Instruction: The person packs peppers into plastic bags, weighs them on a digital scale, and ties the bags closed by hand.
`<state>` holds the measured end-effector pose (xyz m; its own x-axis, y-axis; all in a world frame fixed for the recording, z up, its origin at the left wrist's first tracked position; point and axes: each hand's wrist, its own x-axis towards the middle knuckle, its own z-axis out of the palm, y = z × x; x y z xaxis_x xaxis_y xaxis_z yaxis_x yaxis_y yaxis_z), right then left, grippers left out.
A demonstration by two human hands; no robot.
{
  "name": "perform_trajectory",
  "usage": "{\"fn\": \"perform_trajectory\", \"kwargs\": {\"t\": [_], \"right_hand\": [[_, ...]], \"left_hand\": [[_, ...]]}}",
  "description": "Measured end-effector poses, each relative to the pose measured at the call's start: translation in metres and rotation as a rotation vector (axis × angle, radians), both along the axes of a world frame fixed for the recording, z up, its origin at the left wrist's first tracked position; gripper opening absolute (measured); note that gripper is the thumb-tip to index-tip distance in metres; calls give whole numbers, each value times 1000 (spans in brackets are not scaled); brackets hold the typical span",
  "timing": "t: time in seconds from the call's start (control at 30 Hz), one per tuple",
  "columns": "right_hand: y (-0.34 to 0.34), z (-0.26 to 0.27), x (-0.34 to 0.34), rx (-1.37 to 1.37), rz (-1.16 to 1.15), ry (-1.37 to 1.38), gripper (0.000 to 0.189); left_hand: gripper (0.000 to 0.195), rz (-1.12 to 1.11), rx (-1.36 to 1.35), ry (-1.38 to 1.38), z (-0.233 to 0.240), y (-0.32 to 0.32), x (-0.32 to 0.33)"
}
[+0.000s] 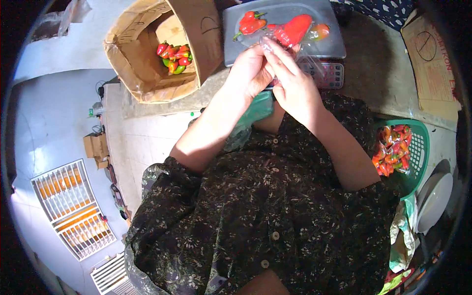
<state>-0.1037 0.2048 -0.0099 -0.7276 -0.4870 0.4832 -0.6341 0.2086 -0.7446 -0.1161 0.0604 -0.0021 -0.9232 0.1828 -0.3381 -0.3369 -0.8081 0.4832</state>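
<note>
My left hand (pixel 254 66) and my right hand (pixel 293 70) meet over the near edge of a digital scale, both on the gathered neck of a clear plastic bag (pixel 294 31) with red peppers inside. Under the bag lies the scale's grey platform (pixel 232 48). Two red peppers with green stems (pixel 252 25) rest at its left, and an orange-green pepper (pixel 320 32) lies at its right, close to the bag. The scale's keypad (pixel 335 75) shows in part behind my right hand. Green plastic bags (pixel 260 107) lie below my forearms, on my lap.
At the left, an open cardboard box (pixel 143 83) holds several red and green peppers (pixel 175 57). A green plastic basket (pixel 420 147) with bagged peppers (pixel 394 151) stands at the right, beside a white bowl (pixel 435 202). Another cardboard box (pixel 429 55) is at the upper right.
</note>
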Motion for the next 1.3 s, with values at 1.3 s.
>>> {"fn": "perform_trajectory", "kwargs": {"t": [1.3], "right_hand": [[6, -5, -18, -173, -121, 16, 54]], "left_hand": [[28, 57, -2687, 1101, -10, 47, -104]]}}
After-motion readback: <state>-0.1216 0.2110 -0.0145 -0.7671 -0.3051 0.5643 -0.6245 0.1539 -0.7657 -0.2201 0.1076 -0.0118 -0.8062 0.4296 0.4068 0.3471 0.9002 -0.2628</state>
